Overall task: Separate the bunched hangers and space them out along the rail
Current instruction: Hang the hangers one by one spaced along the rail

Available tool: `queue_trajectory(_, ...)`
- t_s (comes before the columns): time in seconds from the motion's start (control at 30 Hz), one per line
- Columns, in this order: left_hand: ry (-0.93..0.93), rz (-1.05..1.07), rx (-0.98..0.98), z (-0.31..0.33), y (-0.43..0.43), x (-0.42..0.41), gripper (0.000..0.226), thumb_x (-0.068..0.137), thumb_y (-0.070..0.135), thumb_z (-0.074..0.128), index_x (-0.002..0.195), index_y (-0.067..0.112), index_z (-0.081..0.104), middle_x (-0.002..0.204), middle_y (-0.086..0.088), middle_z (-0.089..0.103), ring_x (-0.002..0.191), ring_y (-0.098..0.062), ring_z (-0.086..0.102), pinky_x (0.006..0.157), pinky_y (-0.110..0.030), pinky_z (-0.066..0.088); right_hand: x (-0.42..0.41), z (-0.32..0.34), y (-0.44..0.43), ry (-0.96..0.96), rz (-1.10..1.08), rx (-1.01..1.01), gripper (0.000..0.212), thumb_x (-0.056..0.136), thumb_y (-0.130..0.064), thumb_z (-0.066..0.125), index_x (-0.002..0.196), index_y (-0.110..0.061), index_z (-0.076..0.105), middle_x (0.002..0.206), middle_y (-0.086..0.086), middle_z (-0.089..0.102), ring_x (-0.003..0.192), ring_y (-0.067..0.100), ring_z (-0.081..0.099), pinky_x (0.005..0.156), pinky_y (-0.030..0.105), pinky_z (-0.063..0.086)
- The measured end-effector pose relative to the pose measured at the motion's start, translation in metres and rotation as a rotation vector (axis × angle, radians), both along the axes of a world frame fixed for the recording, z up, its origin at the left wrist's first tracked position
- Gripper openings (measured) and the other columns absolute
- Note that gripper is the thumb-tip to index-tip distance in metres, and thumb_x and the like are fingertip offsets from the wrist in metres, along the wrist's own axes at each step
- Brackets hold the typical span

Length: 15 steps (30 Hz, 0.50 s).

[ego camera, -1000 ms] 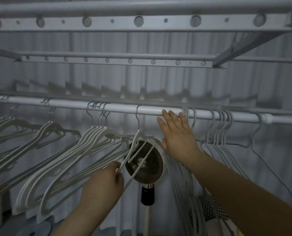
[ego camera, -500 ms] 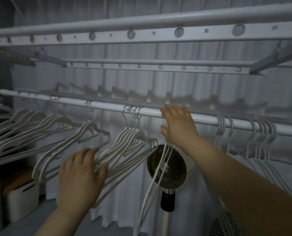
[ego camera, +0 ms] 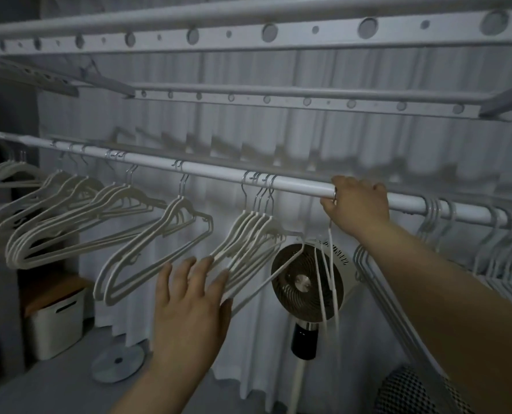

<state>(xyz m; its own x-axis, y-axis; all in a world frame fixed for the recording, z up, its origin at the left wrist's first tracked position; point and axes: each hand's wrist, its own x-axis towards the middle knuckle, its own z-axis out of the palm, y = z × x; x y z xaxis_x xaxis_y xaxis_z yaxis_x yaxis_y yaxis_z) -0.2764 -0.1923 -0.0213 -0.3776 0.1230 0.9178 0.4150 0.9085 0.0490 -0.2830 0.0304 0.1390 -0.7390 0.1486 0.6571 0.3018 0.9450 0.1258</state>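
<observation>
A white rail (ego camera: 212,171) runs across the view, sloping down to the right. White hangers hang on it in clumps: a bunch of several (ego camera: 248,231) near the middle, a pair (ego camera: 174,225) left of it, and denser clumps (ego camera: 69,204) further left. My left hand (ego camera: 189,306) is open, its fingertips touching the lower arms of the middle bunch. My right hand (ego camera: 356,204) rests on the rail, with a single hanger's hook (ego camera: 334,194) at its thumb; that hanger (ego camera: 327,279) hangs straight down. More grey hangers (ego camera: 505,234) crowd the rail at the right.
A standing fan (ego camera: 307,282) is behind the hangers, below the rail. A white storage box (ego camera: 57,324) sits at the lower left, with a round base plate (ego camera: 118,363) on the floor. Perforated overhead bars (ego camera: 248,34) run above. Curtains cover the back wall.
The view has swung left. My left hand let go of the single hanger, opened and reached the middle bunch. My right hand has stayed on the rail by the single hanger's hook.
</observation>
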Motion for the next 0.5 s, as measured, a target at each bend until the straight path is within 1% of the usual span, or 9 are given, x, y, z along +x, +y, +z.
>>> queue_trajectory(0.03,0.006,0.007,-0.013,-0.001,0.001,-0.002,0.03,0.067,0.032,0.062,0.088,0.013,0.073,0.102,-0.014,0.068,0.105,-0.03,0.042,0.094,-0.049,0.029,0.0,0.0,0.0,-0.004,-0.001,0.003,0.042,0.093,-0.036,0.04,0.126,-0.011,0.044,0.125,0.012,0.054,0.116,0.03,0.046,0.099,0.039,0.029)
queue_trajectory(0.07,-0.008,0.02,-0.02,-0.002,0.002,-0.004,0.03,0.059,0.029,0.075,0.083,0.012,0.073,0.1,-0.015,0.069,0.105,-0.03,0.041,0.094,-0.049,0.029,0.0,0.0,0.0,-0.005,-0.003,0.007,0.042,0.093,-0.036,0.041,0.126,-0.011,0.044,0.125,0.012,0.054,0.116,0.03,0.046,0.099,0.039,0.029)
queue_trajectory(0.1,-0.029,0.026,-0.025,-0.003,0.003,-0.006,0.036,0.048,0.025,0.084,0.079,0.011,0.072,0.099,-0.015,0.069,0.104,-0.03,0.041,0.093,-0.049,0.029,0.0,-0.001,0.0,-0.002,-0.002,0.011,0.042,0.093,-0.036,0.041,0.126,-0.011,0.044,0.124,0.012,0.054,0.115,0.03,0.046,0.099,0.039,0.029)
queue_trajectory(0.13,-0.041,0.026,-0.015,-0.004,0.003,-0.009,0.04,0.041,0.023,0.088,0.075,0.01,0.072,0.097,-0.015,0.069,0.104,-0.03,0.041,0.093,-0.049,0.028,0.0,-0.001,0.0,0.001,0.0,0.012,0.042,0.092,-0.036,0.042,0.125,-0.011,0.044,0.124,0.012,0.054,0.115,0.03,0.046,0.099,0.04,0.03)
queue_trajectory(0.17,-0.045,0.026,0.0,-0.004,0.004,-0.01,0.043,0.038,0.022,0.089,0.075,0.009,0.071,0.096,-0.015,0.068,0.104,-0.03,0.041,0.093,-0.049,0.028,0.001,-0.001,0.0,0.004,0.004,0.011,0.041,0.092,-0.036,0.042,0.125,-0.011,0.045,0.123,0.012,0.055,0.114,0.03,0.046,0.098,0.04,0.03)
queue_trajectory(0.27,-0.038,0.048,0.032,-0.004,0.003,-0.016,0.056,0.036,0.023,0.089,0.086,0.006,0.07,0.097,-0.015,0.067,0.104,-0.03,0.041,0.095,-0.048,0.026,0.0,-0.002,-0.001,0.009,0.015,0.002,0.042,0.092,-0.036,0.043,0.124,-0.011,0.046,0.121,0.013,0.055,0.113,0.03,0.047,0.097,0.04,0.03)
queue_trajectory(0.33,-0.042,0.06,0.04,-0.003,0.001,-0.018,0.058,0.037,0.024,0.089,0.089,0.005,0.069,0.098,-0.016,0.067,0.105,-0.031,0.041,0.096,-0.048,0.025,-0.001,-0.002,-0.001,0.007,0.018,0.0,0.042,0.092,-0.037,0.043,0.124,-0.01,0.046,0.121,0.013,0.055,0.113,0.03,0.047,0.097,0.04,0.03)
queue_trajectory(0.4,-0.066,0.066,0.037,-0.002,-0.001,-0.02,0.052,0.04,0.026,0.088,0.084,0.005,0.071,0.1,-0.017,0.068,0.106,-0.031,0.04,0.097,-0.048,0.024,-0.001,-0.002,-0.002,0.012,0.023,-0.001,0.041,0.091,-0.037,0.044,0.122,-0.01,0.047,0.119,0.013,0.056,0.112,0.03,0.047,0.096,0.04,0.03)
queue_trajectory(0.5,-0.114,0.068,0.013,-0.005,-0.003,-0.024,0.039,0.04,0.03,0.089,0.066,0.007,0.071,0.104,-0.019,0.069,0.111,-0.032,0.038,0.104,-0.045,0.017,-0.001,-0.002,-0.003,0.014,0.023,0.0,0.04,0.091,-0.037,0.045,0.12,-0.009,0.048,0.117,0.013,0.057,0.111,0.031,0.048,0.095,0.04,0.031)
